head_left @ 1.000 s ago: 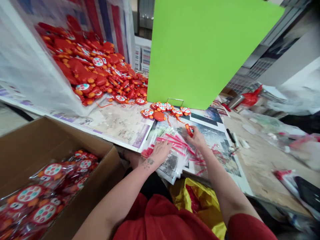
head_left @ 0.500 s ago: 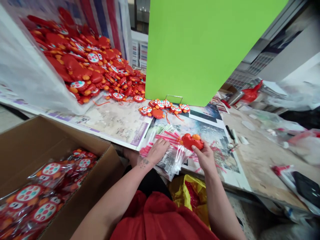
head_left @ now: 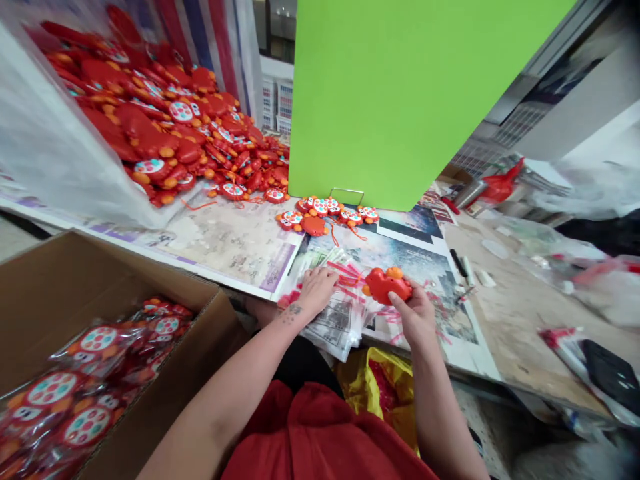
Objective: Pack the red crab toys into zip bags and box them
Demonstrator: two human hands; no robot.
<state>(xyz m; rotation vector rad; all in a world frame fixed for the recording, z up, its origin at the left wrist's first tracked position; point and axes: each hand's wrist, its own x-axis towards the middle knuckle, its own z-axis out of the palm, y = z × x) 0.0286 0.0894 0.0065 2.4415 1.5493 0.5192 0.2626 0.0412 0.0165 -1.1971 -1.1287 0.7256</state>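
Note:
My right hand [head_left: 417, 310] holds a red toy crab [head_left: 387, 285] with orange knobs, its plain back turned up, thumb on top and fingers beneath. An orange cord trails from the toy towards my left hand [head_left: 319, 292]. That hand is palm down on a fanned stack of clear plastic bags [head_left: 336, 328] with pink strips along their tops. Its fingers are bent together over the bags' edge, and the fingertips are partly hidden. Several similar toys [head_left: 314, 225] with white, dotted faces lie beyond the bags, in front of the green panel.
A large heap of red toys [head_left: 200, 127] spills from a white sack [head_left: 65, 127] at the left. A cardboard box [head_left: 220, 307] holds bagged toys. The green panel [head_left: 390, 100] stands across the table. A yellow bag [head_left: 353, 383] hangs below the edge; a black phone [head_left: 610, 370] lies right.
My right hand and the toy have shifted slightly right and down. My left hand has moved slightly up and left on the bags. The view has also shifted a little.

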